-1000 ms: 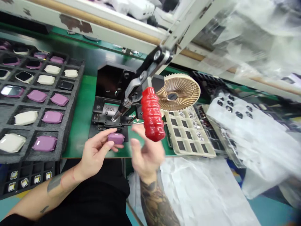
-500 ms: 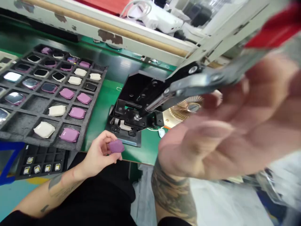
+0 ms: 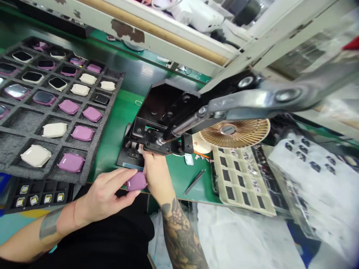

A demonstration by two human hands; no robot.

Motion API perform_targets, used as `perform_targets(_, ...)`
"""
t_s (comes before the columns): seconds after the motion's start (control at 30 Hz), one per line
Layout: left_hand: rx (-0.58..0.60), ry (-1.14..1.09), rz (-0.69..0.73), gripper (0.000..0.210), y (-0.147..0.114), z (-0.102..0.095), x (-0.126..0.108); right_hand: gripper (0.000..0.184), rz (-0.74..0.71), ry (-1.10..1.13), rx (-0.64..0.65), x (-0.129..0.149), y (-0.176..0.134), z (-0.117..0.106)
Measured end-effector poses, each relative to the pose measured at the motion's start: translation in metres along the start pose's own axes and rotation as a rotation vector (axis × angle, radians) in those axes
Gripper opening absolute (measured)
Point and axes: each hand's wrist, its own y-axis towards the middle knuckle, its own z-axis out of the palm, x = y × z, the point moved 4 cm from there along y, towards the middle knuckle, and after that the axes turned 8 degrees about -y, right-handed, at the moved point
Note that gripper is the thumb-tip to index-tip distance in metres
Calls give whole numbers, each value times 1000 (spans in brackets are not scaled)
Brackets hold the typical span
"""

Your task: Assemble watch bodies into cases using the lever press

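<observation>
My left hand (image 3: 109,192) pinches a purple watch-shaped case (image 3: 136,181) between thumb and fingers, just in front of the black toggle-clamp press (image 3: 165,119). A row of small light dots marks the case's side. My right hand (image 3: 154,166) reaches in at the front of the press, close beside the case. Its fingertips are hidden under the clamp head and behind the case, so I cannot see what they hold. The press's long metal lever (image 3: 246,102) slants up to the right, its red grip (image 3: 352,43) at the edge of view.
A grey foam tray (image 3: 95,157) with purple, cream and black cases stands at left, a smaller black tray (image 3: 53,186) below it. On the right are tweezers (image 3: 195,182), a round gold fan (image 3: 235,132), a cream compartment tray (image 3: 244,179) and bagged parts (image 3: 316,175).
My right hand has left the lever side and come down to the front of the press. The left hand still holds the purple case. The view has shifted slightly.
</observation>
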Motion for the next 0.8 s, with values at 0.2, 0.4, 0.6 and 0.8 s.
perform_targets(0.2,96,314,-115,40,7,2,5,47,133,223,-265,6,-29,-12)
perform_targets(0.4,290,594,-107,26,56,38,18,61,196,216,-426,5,-69,-26)
perform_targets(0.6,431,478,-206,28,60,43,15,61,182,129,-530,-3,-73,-35)
perform_targets(0.8,-55,-224,-133,37,31,2,-22,71,-258,171,-640,26,-47,-37)
